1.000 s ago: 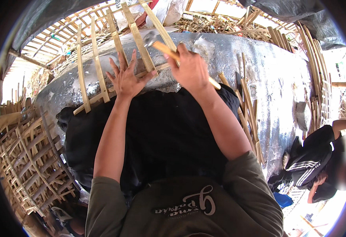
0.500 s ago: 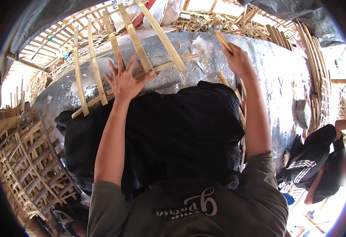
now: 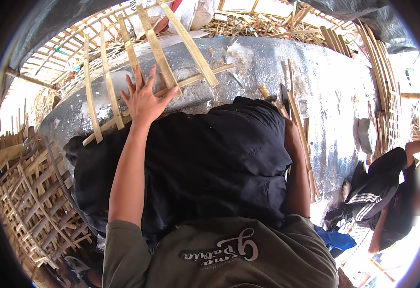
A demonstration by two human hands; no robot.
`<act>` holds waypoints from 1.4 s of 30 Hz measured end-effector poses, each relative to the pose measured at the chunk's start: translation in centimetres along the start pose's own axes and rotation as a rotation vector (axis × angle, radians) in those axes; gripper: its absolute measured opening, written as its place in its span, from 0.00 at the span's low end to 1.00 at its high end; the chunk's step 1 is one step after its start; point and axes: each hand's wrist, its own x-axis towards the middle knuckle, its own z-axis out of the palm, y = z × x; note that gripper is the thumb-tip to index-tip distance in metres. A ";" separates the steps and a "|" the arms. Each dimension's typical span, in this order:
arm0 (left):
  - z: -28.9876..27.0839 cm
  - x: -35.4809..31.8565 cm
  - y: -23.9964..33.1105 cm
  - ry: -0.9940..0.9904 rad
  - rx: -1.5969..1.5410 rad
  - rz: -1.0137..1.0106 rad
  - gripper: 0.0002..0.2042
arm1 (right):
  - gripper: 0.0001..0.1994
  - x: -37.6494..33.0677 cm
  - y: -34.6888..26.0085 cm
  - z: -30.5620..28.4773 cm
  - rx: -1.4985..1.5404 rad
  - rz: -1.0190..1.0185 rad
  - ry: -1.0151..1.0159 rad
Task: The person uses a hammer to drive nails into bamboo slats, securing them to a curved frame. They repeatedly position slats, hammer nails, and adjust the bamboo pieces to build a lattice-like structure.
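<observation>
My left hand lies with fingers spread over a frame of split bamboo slats. One slat runs beside the fingers, and the thumb touches its lower end. Several upright slats cross a long bamboo strip at their near ends. My right hand is low beside my right knee, its fingers mostly hidden. Close by are a dark flat blade, a small dark metal piece that looks like a hammer head, and bamboo strips. What this hand grips cannot be made out.
Under the frame is a grey, silvery sheet-like surface. A woven bamboo lattice stands at left, with bundled bamboo strips and a stone block at right. Another person sits at far right. Shavings lie at the back.
My right hand has come down from the raised position with the hammer to beside my right knee. The dark blade now shows there. My left hand stays spread on the slats.
</observation>
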 end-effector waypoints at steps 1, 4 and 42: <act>0.2 -0.1 -0.4 0.011 -0.009 0.000 0.49 | 0.14 -1.1 -0.7 0.5 -0.020 0.010 -0.002; 0.3 -0.2 -0.7 0.027 -0.015 0.002 0.49 | 0.14 -2.8 -1.3 1.8 -0.002 -0.047 -0.007; 0.1 -0.2 -0.4 0.004 -0.012 0.009 0.49 | 0.13 -9.5 0.8 1.9 0.064 -0.130 0.041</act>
